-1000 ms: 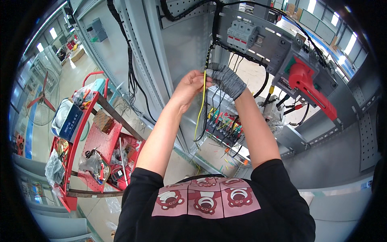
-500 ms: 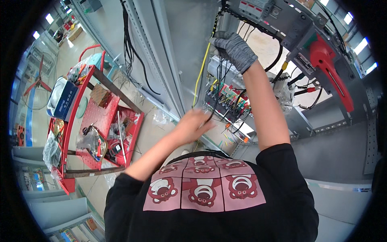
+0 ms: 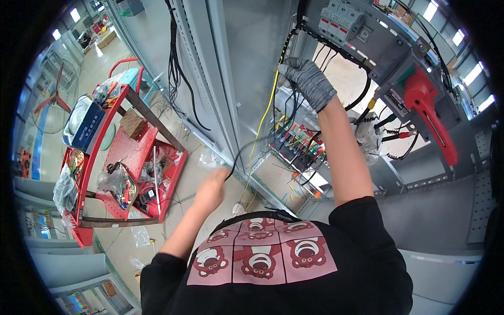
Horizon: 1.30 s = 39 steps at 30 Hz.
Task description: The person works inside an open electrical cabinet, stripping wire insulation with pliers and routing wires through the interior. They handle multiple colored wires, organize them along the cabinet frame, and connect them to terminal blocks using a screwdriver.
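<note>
My bare left hand [image 3: 210, 190] is closed on a black wire [image 3: 234, 164], low in front of the cabinet and to the left. From that hand the wire curves up and right toward the wiring. My right hand [image 3: 310, 84], in a grey knitted glove, is closed around several thin black wires [image 3: 295, 102] beside the cabinet's inner upright; its fingertips are partly hidden. A yellow wire [image 3: 263, 118] hangs down just left of the glove. Below it sits a block of terminals with many coloured wires [image 3: 299, 142].
A red handle [image 3: 428, 107] juts out on the right, near black cables with red and yellow sleeves. Breakers [image 3: 340, 22] sit above. To the left stands a red tool cart [image 3: 137, 157] with tools and boxes; a black wire bundle [image 3: 176, 73] hangs along the cabinet frame.
My left hand has moved left and down, drawing the black wire away from the terminals. The gloved right hand stays near the same spot. The view has shifted slightly.
</note>
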Available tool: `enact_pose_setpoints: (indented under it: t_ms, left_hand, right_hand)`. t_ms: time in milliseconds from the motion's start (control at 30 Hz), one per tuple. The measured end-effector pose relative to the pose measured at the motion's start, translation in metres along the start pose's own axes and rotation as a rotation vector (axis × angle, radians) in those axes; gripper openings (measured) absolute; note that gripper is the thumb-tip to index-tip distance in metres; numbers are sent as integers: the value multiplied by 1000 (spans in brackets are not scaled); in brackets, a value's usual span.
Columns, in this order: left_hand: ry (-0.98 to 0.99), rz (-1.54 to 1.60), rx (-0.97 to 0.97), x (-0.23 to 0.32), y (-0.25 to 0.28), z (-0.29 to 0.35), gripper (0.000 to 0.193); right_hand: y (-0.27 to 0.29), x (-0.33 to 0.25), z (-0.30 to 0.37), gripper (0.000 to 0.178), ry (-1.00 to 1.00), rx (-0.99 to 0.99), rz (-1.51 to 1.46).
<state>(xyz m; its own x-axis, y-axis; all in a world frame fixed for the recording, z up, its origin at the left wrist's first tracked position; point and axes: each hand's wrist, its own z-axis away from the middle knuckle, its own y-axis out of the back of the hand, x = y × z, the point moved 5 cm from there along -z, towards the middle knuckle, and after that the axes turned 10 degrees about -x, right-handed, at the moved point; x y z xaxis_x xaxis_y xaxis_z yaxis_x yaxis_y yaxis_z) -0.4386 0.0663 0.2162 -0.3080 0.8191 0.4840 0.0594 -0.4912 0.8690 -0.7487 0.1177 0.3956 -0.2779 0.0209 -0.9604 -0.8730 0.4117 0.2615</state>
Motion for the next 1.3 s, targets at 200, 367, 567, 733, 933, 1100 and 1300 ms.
enact_pose_setpoints:
  t_ms: [200,367,567,733,933,1100,1300]
  left_hand:
    - [-350,775,560,122,133,-147,23]
    - [-358,1537,10,118,127,-194,11]
    - [-349,589,386,112,154,-187,15]
    - [-4,-140,497,148,172,-139,31]
    - [-364,-199,461,179,155,-107,23]
    - [-252,1334,229,125,137,-163,17]
    - [-397,1366,-32,115,137,-180,16]
  right_hand:
    - [7,6,0,19,104,48,-20]
    - [9,18,-8,25,118,-6,-54]
    - [3,21,-7,18,146,7,-178]
    - [-5,7,3,18,-89,11,-133]
    - [-4,-9,10,21,25,-19,-12]
    - [0,0,8,23,113,-18,92]
    - [0,9,6,24,182,-31,-82]
